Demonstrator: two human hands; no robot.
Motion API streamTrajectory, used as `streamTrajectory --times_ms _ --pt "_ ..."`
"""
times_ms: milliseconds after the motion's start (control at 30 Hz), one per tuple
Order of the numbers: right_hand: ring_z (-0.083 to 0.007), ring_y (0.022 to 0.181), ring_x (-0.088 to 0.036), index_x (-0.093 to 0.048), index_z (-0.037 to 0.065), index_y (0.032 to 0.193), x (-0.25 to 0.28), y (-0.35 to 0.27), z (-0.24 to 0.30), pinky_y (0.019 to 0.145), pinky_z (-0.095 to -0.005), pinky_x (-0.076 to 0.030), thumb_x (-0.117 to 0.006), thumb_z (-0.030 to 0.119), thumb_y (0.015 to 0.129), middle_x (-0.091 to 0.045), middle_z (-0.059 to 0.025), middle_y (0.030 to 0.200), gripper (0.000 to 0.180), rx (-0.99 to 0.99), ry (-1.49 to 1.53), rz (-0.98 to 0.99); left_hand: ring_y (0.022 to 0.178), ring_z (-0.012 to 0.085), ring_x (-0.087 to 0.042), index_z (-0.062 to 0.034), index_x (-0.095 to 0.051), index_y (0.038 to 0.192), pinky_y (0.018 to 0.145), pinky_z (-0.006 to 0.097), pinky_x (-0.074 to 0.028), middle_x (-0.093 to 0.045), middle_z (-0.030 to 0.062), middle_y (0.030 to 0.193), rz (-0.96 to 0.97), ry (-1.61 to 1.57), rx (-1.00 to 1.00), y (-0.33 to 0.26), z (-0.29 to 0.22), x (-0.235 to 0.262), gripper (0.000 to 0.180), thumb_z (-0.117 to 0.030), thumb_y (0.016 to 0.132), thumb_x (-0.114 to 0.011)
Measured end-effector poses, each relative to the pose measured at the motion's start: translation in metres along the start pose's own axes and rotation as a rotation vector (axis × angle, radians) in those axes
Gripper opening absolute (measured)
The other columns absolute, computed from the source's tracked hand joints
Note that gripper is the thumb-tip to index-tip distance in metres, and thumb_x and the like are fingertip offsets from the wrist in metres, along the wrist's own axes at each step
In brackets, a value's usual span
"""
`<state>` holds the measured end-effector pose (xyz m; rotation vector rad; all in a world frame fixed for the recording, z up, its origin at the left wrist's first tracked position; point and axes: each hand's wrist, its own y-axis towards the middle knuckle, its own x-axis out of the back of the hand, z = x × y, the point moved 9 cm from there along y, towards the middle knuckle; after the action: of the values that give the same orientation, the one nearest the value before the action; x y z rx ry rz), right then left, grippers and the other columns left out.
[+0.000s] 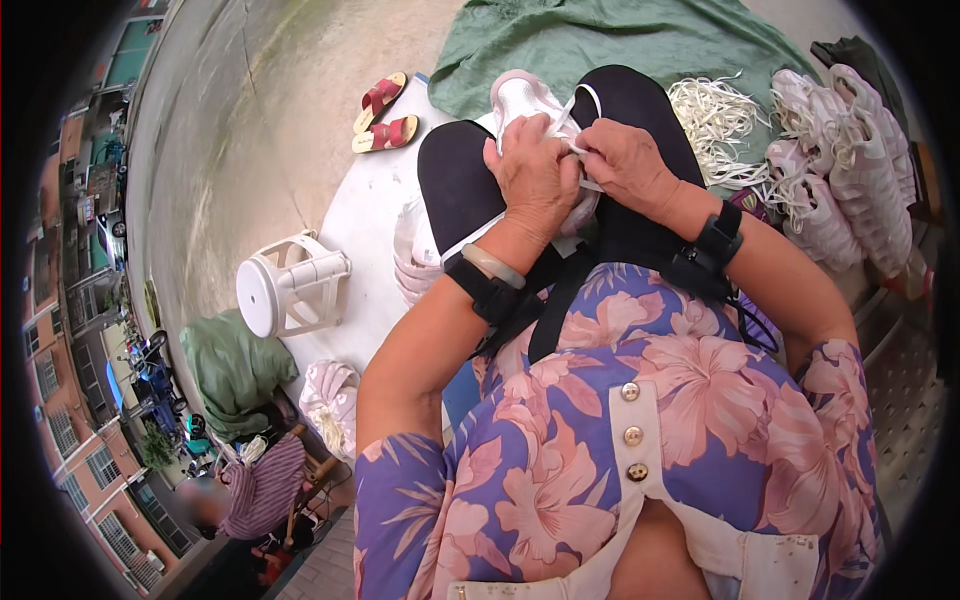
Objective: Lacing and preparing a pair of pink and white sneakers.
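A pale pink and white sneaker [521, 93] rests between my thighs, its toe pointing away from me. My left hand [535, 178] lies across its upper, fingers curled down onto the lacing area. Beside it my right hand [625, 165] is closed, pinching a white shoelace [592, 97] between thumb and fingertips. The lace rises in a loop above my right fingers. Both hands nearly touch over the shoe's opening, and they hide most of the eyelets and tongue. Black pads [456, 180] cover my thighs on either side of the shoe.
At the right, a heap of loose white laces [715, 125] lies beside several pale pink sneakers [860, 165]. A green cloth [600, 40] spreads ahead. Left are a white stool [290, 285], red sandals [385, 125], a green sack [235, 375] and another person in a striped top [262, 490].
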<state>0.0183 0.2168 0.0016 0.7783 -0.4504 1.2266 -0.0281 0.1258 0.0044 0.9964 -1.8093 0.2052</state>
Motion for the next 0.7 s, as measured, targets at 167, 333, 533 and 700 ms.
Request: streamTrajectory --times_ms 167,333,533,700 --pt "-0.0321 0.071 -0.056 -0.057 0.004 0.077 0.002 0.000 -0.001 0.065 -0.0408 -0.045 -0.054 0.012 0.072 -0.053 -0.0127 0.072 0.009 -0.004 0.007 -0.034 0.114 0.0310 -0.042 -0.0076 -0.063 0.070 0.094 0.056 -0.024 -0.052 0.0114 0.118 0.040 -0.004 0.067 0.002 0.004 -0.009 0.011 -0.018 0.066 -0.061" --pt "-0.0314 0.070 -0.057 -0.055 0.003 0.083 0.007 0.000 0.006 0.064 -0.0397 -0.046 -0.055 0.014 0.071 -0.055 -0.0130 0.072 0.016 -0.025 0.055 0.016 0.117 0.0348 -0.039 -0.0065 -0.061 0.070 0.095 0.059 -0.021 -0.048 0.0146 0.122 0.066 0.055 0.010 0.003 -0.008 0.012 0.009 -0.014 0.067 -0.059" --pt "-0.0302 0.070 -0.059 -0.048 0.003 0.101 0.007 -0.004 -0.014 0.063 -0.0378 -0.047 -0.056 0.017 0.069 -0.058 -0.0116 0.070 0.036 -0.227 0.151 0.107 0.124 0.0365 -0.034 -0.0072 -0.055 0.071 0.102 0.056 -0.012 -0.046 0.0123 0.128 0.177 0.208 -0.078 -0.025 0.004 0.088 0.004 -0.004 0.071 -0.056" --pt "-0.0223 0.061 -0.058 -0.038 0.001 0.120 0.000 0.000 -0.012 0.060 -0.0325 -0.046 -0.063 0.017 0.069 -0.058 -0.0080 0.067 0.058 -0.167 0.120 0.083 0.120 0.0385 -0.037 -0.0051 -0.055 0.070 0.101 0.055 -0.016 -0.046 0.0172 0.125 0.195 0.172 0.164 -0.083 0.076 0.123 0.003 -0.006 0.070 -0.059"
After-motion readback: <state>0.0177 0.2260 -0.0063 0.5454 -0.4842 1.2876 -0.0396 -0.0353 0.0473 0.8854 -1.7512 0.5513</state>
